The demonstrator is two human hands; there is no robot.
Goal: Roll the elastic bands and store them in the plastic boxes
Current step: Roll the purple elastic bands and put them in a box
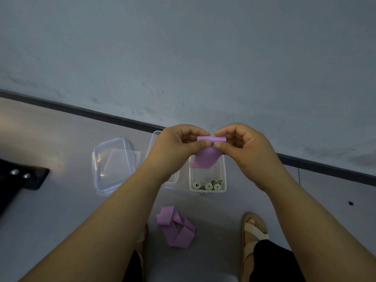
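I hold a purple elastic band (206, 157) in the air above the boxes. My left hand (177, 147) and my right hand (244, 149) both pinch its top end, which is curled into a small roll; the rest hangs down. Below it a clear plastic box (223, 178) on the floor holds three rolled pale green bands (208, 185). A second clear box (151, 143) stands to its left, mostly hidden by my left hand and forearm. Another purple band (177, 227) lies loose and twisted on the floor near my feet.
Two clear lids (113, 163) lie stacked on the floor left of the boxes. A black object with metal studs (22, 178) sits at the far left. The wall and its dark skirting (101, 115) run behind. My sandalled foot (254, 231) is at the lower right.
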